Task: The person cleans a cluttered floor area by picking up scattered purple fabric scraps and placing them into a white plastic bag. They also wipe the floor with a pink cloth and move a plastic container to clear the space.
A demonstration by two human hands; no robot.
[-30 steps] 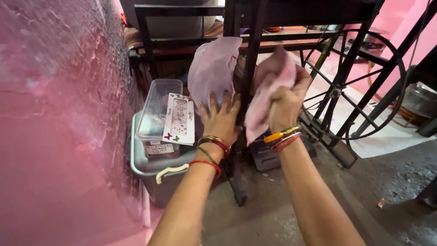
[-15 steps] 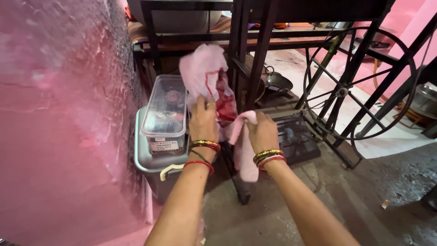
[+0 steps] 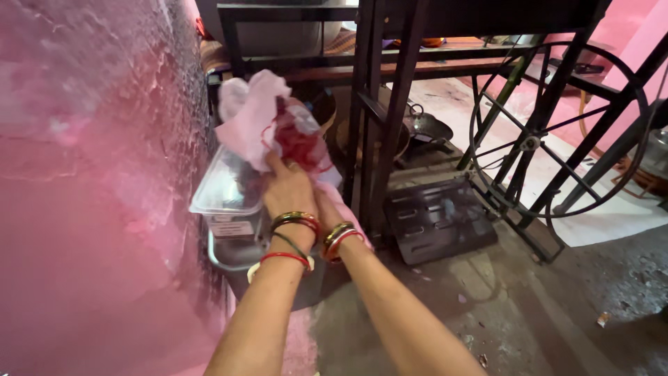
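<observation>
My left hand [image 3: 285, 188] grips the bottom of a thin pink plastic bag [image 3: 252, 117] with something red inside it [image 3: 298, 143]. It holds the bag up over a clear lidded plastic box [image 3: 221, 198]. That box rests on a grey bin [image 3: 233, 254] with a cream handle, against the pink wall. My right hand [image 3: 324, 209] is tucked just under and behind the left hand, mostly hidden. It is closed on a pink cloth [image 3: 351, 216] that hangs beside its wrist. Both wrists wear bangles.
A black metal treadle stand stands right of my hands, with a post [image 3: 379, 118], a foot pedal [image 3: 438, 219] and a large wheel [image 3: 557, 132]. A dark pan [image 3: 424, 129] lies under it. The pink wall [image 3: 83, 174] fills the left. White sheeting [image 3: 605, 216] covers the floor at right.
Both hands moved left and came together. The bag went from beside the stand's post to above the clear box. My right hand dropped with the cloth under the left hand.
</observation>
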